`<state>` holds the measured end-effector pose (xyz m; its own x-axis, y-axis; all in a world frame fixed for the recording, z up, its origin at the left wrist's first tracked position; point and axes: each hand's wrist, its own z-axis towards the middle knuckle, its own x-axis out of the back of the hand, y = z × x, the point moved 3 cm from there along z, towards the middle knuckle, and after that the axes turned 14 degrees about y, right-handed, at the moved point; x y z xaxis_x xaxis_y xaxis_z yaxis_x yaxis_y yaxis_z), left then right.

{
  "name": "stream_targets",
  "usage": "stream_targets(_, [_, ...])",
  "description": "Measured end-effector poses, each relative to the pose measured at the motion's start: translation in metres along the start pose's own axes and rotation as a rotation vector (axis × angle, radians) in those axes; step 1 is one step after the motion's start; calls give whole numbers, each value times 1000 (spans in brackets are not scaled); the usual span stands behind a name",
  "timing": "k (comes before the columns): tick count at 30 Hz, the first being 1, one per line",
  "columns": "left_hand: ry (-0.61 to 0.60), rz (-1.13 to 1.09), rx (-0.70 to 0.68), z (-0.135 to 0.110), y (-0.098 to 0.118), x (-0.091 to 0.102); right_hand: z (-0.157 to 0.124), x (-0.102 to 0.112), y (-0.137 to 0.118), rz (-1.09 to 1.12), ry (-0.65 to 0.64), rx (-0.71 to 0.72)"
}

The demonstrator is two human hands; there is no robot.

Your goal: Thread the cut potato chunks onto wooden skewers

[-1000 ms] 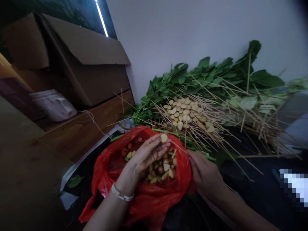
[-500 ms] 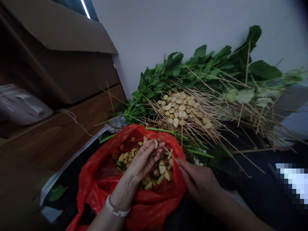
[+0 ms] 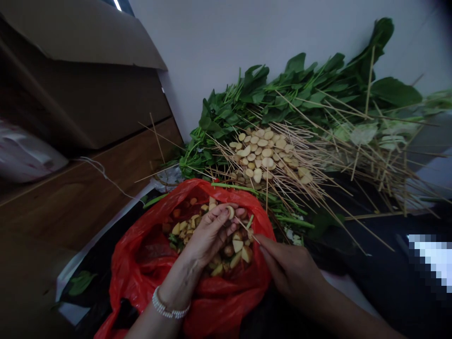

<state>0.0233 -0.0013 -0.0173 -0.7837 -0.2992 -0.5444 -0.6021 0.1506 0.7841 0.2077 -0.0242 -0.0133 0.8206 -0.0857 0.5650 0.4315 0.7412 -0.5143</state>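
Note:
Over a red plastic bag (image 3: 137, 245), my left hand (image 3: 210, 230) pinches a potato slice (image 3: 230, 212) between thumb and fingers. My right hand (image 3: 293, 263) grips a thin wooden skewer (image 3: 247, 229), which slants up to the left with its tip at the slice. Whether the tip has pierced the slice I cannot tell. Inside the bag lie many cut potato pieces (image 3: 238, 246), some with skin on, and a few orange pieces (image 3: 177, 213). A beaded bracelet circles my left wrist.
Behind the bag, skewered potato slices (image 3: 267, 151) lie piled, their sticks (image 3: 318, 165) poking out to the right. Leafy greens (image 3: 254, 89) line the white wall. Pale leaves (image 3: 363, 133) rest at right. A cardboard box (image 3: 106, 94) and a white cable (image 3: 106, 174) are at left.
The skewer's tip now meets the potato slice, which faces it more openly in my left fingers. Both hands stay over the bag. The whole view has shifted slightly.

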Motion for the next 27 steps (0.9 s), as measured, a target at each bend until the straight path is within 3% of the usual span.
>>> stream_targets(14, [57, 248, -220, 0, 1, 0, 2, -2, 1, 101, -81, -157])
stream_targets(19, [35, 313, -221, 0, -1, -2, 4, -2, 1, 175, -10, -127])
stream_targets(27, [-30, 334, -202, -6, -4, -10, 8, 3, -2, 300, -41, -203])
